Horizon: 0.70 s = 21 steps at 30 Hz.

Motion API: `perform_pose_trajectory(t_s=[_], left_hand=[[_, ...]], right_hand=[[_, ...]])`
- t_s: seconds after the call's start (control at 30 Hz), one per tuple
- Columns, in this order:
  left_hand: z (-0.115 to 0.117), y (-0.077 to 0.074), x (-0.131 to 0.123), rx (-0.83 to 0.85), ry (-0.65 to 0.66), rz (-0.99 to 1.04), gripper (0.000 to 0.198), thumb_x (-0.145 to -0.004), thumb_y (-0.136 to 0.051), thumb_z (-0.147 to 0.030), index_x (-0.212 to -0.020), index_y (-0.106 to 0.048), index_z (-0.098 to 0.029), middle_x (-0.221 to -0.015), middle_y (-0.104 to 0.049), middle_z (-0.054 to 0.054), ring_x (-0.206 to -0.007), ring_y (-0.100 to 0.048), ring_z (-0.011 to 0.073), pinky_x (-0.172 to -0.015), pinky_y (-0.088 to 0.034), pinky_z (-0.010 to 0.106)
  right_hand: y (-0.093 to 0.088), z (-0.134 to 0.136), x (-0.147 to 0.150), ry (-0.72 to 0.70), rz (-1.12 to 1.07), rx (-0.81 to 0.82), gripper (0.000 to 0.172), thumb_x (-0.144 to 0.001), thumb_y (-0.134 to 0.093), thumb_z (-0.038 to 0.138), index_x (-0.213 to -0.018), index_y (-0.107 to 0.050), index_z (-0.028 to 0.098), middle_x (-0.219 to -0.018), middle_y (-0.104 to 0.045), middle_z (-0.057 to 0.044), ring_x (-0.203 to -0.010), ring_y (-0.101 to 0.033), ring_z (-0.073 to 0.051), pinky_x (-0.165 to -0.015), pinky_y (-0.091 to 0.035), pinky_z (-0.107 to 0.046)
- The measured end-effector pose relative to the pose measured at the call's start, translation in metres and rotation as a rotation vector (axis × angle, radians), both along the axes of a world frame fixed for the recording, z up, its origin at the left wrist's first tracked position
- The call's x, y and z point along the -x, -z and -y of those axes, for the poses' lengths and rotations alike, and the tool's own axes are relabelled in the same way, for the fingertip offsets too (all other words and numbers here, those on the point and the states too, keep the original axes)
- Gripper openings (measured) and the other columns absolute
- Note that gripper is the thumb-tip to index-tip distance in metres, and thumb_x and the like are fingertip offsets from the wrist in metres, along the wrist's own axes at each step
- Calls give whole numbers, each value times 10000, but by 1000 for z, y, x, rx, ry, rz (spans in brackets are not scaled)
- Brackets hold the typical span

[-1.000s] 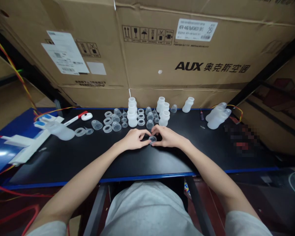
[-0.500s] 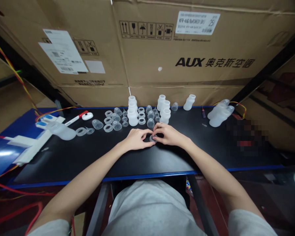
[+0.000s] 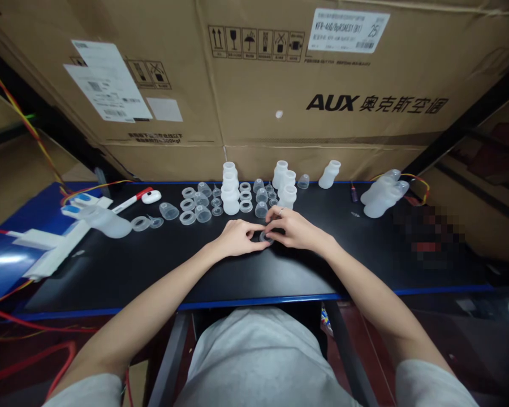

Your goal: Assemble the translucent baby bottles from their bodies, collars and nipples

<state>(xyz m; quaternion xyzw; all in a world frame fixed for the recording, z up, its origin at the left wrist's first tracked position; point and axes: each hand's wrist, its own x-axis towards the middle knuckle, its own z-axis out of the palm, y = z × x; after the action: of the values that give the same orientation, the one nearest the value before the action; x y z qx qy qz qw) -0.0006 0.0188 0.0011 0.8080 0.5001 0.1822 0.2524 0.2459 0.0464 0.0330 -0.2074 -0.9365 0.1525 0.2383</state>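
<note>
Low over the black mat, my left hand point(image 3: 236, 237) pinches a translucent bottle collar ring point(image 3: 264, 238) between thumb and index finger. The fingertips of my right hand point(image 3: 297, 229) are closed together on the same ring from the other side. Whether a nipple sits inside the ring is hidden by the fingers. Just beyond my hands stand white bottles point(image 3: 287, 196) and a clear dome cap point(image 3: 261, 210). Further left are rows of collar rings point(image 3: 188, 217), dome caps point(image 3: 202, 213) and clear nipples point(image 3: 216, 211).
A large cardboard box point(image 3: 254, 124) walls off the back. Assembled capped bottles point(image 3: 379, 200) lie at the right, near a small screwdriver point(image 3: 354, 194). On the left are a lying bottle point(image 3: 110, 222), a red-and-white pen point(image 3: 131, 200) and a white power strip point(image 3: 61, 254).
Both hands stay at the ring, with only small shifts of the right fingers on it. The camera view has tilted slightly down.
</note>
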Motion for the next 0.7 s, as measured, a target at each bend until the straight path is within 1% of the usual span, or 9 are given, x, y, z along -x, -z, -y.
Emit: perform_pose_trajectory(t_s=[0.2, 0.4, 0.57, 0.7], left_hand=[[-1, 0, 0, 51, -12, 7, 533, -842, -801, -686, -1216, -890, -316, -568, -537, -73, -561, -487, 124, -661, -328, 292], [0, -5, -1, 75, -7, -6, 499, -836, -794, -704, -1131, -907, -317, -564, -539, -68, -562, -484, 126, -662, -325, 295], [0, -8, -3, 82, -13, -31, 483, -837, -803, -676, -1169, -901, -340, -565, -551, -69, -571, -502, 129, -671, -330, 291], [1, -9, -4, 75, -3, -52, 452, -858, -784, -676, -1130, -907, -336, -554, -542, -65, -572, -505, 133, -671, -319, 296]], right_hand=[[-1, 0, 0, -4, -13, -20, 121, -1016, -735, 170, -1028, -852, 194, -1145, -665, -105, -984, -651, -231, -873, -553, -368], [-6, 2, 2, -24, -25, -47, 150, -1025, -701, 167, -994, -846, 185, -1066, -654, -95, -927, -618, -219, -816, -517, -351], [-9, 3, 2, -34, -25, -81, 179, -1038, -676, 175, -965, -839, 179, -1052, -663, -98, -917, -618, -221, -838, -505, -367], [-9, 2, 2, -24, 3, -106, 187, -1033, -670, 177, -949, -836, 192, -1051, -672, -96, -902, -617, -223, -855, -492, -384]])
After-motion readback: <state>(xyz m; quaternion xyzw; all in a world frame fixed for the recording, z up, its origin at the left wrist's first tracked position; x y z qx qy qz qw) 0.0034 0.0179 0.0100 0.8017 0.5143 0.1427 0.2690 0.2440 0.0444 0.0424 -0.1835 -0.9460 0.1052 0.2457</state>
